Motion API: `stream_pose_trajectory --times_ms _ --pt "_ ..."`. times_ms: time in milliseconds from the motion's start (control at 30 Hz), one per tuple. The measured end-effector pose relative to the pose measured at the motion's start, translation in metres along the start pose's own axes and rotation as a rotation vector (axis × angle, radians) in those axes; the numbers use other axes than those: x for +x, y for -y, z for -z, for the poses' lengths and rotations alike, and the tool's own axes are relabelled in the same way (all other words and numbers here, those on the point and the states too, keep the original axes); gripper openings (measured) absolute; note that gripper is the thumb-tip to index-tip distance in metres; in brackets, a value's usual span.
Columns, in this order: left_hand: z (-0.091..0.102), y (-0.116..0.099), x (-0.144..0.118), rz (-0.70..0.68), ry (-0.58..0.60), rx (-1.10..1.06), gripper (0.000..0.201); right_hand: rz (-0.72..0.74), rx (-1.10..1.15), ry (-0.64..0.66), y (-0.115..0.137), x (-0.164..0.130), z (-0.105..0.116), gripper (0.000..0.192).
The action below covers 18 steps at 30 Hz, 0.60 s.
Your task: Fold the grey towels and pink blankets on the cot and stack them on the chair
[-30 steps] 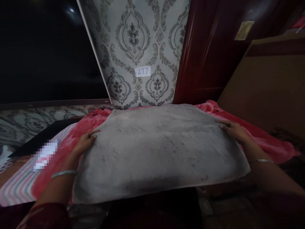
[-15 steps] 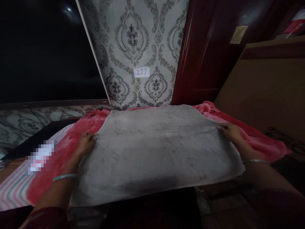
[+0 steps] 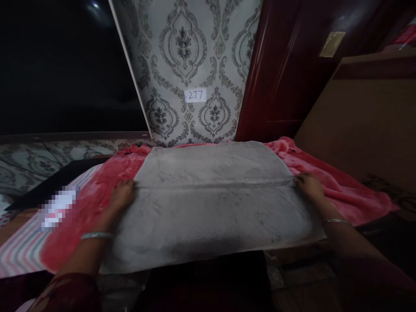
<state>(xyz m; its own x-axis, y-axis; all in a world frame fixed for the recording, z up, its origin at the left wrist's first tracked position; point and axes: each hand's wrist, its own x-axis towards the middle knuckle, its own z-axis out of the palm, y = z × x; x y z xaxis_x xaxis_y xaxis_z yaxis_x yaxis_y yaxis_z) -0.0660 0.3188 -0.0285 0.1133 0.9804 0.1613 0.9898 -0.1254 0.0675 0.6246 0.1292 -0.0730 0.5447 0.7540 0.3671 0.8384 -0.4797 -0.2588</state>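
A grey plush towel (image 3: 208, 216) lies spread over a red blanket (image 3: 126, 167), its near edge hanging over the front. My left hand (image 3: 122, 195) is closed on the towel's left edge, with the fingertips tucked in at the cloth. On the opposite side my right hand (image 3: 309, 188) pinches the right edge at about the same height. A straight crease runs across the towel from one hand to the other. Both wrists wear a silver bangle.
At the left, a striped cloth (image 3: 22, 247) lies beside the red blanket, below a large dark screen (image 3: 65, 73). Patterned wallpaper with a paper label (image 3: 195, 95) is behind. A dark red door (image 3: 276, 69) and a large cardboard box (image 3: 367, 117) stand at the right.
The crease between my hands has become straighter and sharper. My right hand has shifted slightly inward, and the towel's near edge sits a little higher in view.
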Motion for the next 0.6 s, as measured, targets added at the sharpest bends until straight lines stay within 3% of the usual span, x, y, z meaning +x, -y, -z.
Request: stream_pose_trajectory --times_ms 67,133,200,267,367,433,600 --pt "0.0 -0.015 0.0 -0.094 -0.002 0.056 0.049 0.005 -0.013 -0.043 0.013 -0.003 -0.005 0.036" --pt "-0.001 -0.04 0.003 -0.272 -0.006 0.005 0.05 0.103 0.016 -0.06 0.04 -0.005 -0.009 0.04" --pt "-0.004 -0.072 0.008 -0.453 0.011 -0.109 0.045 0.271 0.097 -0.01 0.077 -0.006 -0.014 0.04" --pt "-0.007 -0.104 0.015 -0.544 0.033 -0.183 0.041 0.367 0.174 0.089 0.116 -0.008 -0.02 0.038" --pt "-0.011 -0.135 0.033 -0.454 0.079 -0.168 0.042 0.372 0.214 0.229 0.158 -0.006 -0.03 0.038" --pt "-0.011 -0.138 0.048 -0.34 0.099 -0.127 0.045 0.329 0.203 0.268 0.17 -0.001 -0.038 0.038" --pt "-0.01 -0.103 0.081 -0.076 0.098 -0.038 0.049 0.231 0.159 0.251 0.159 0.027 -0.052 0.039"
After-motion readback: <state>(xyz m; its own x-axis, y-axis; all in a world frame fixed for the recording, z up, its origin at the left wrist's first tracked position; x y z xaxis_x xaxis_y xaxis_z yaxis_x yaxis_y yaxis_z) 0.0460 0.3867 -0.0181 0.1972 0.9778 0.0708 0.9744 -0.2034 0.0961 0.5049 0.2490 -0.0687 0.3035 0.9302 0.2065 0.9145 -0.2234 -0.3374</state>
